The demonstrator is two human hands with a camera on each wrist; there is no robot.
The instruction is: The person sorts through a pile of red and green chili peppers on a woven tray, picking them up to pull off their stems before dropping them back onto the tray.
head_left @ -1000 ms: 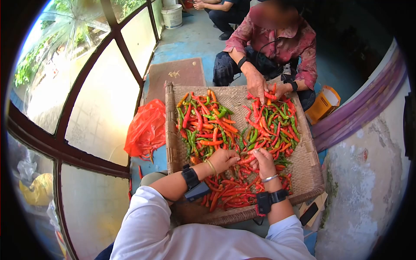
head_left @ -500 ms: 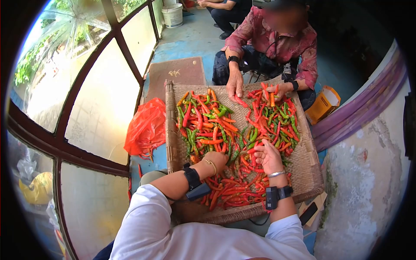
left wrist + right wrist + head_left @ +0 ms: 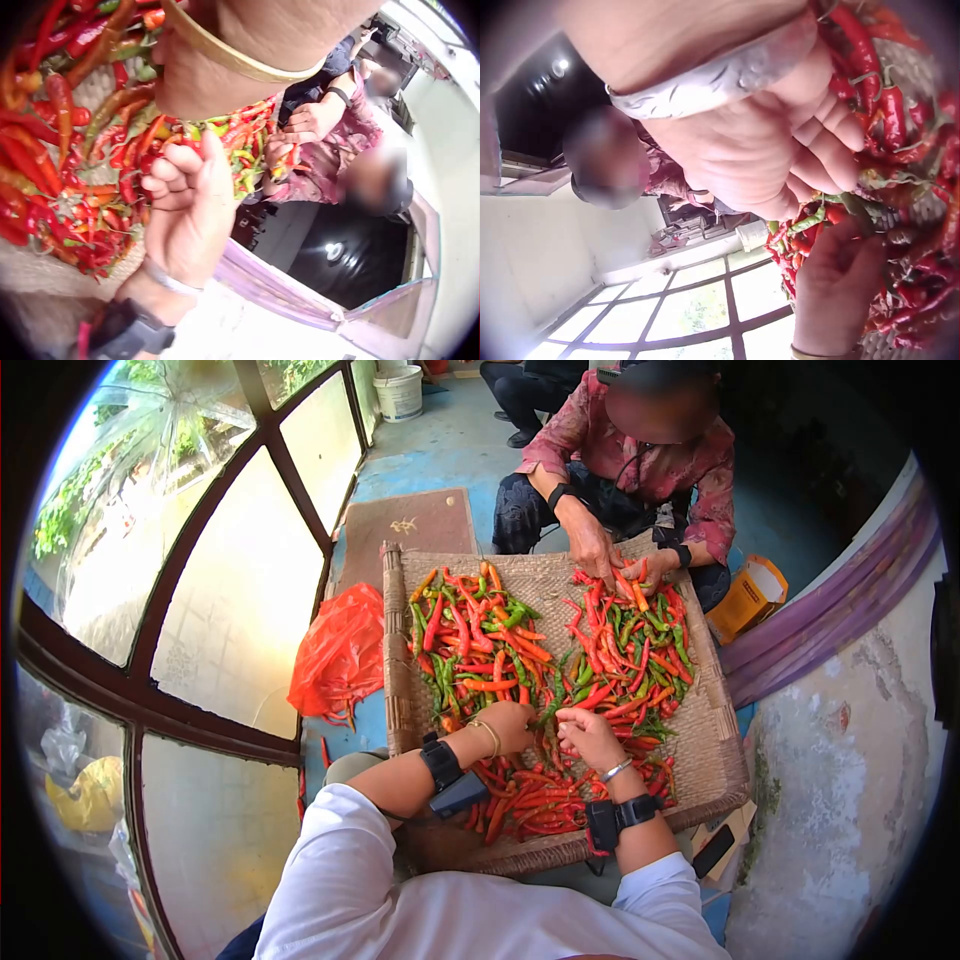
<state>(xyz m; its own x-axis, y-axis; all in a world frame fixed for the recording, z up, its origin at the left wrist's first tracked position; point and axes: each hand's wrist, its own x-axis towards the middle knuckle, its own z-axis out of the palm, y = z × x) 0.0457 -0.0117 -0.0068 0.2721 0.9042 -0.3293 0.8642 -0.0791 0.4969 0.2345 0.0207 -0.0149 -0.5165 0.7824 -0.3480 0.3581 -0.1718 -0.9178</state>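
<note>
Red, orange and green chili peppers (image 3: 470,640) lie in heaps on a woven tray (image 3: 715,760). My left hand (image 3: 507,727) is low over the tray's middle, its fingers curled. In the right wrist view the left hand (image 3: 836,289) appears to pinch a dark green pepper (image 3: 857,213). Close beside it, to the right, is my right hand (image 3: 590,738). The left wrist view shows the right hand (image 3: 191,210) with loosely bent fingers, thumb up and nothing visible in its grasp. Mostly red peppers (image 3: 540,805) lie nearest my body.
Across the tray a person in a red patterned shirt (image 3: 680,480) handles peppers with both hands. A red plastic bag (image 3: 340,650) is left of the tray, an orange box (image 3: 748,598) right of it. Windows are at the left, a wall at the right.
My right hand has moved down and left, closer to my left hand. My left hand has shifted slightly. The person opposite has brought one hand back beside the other.
</note>
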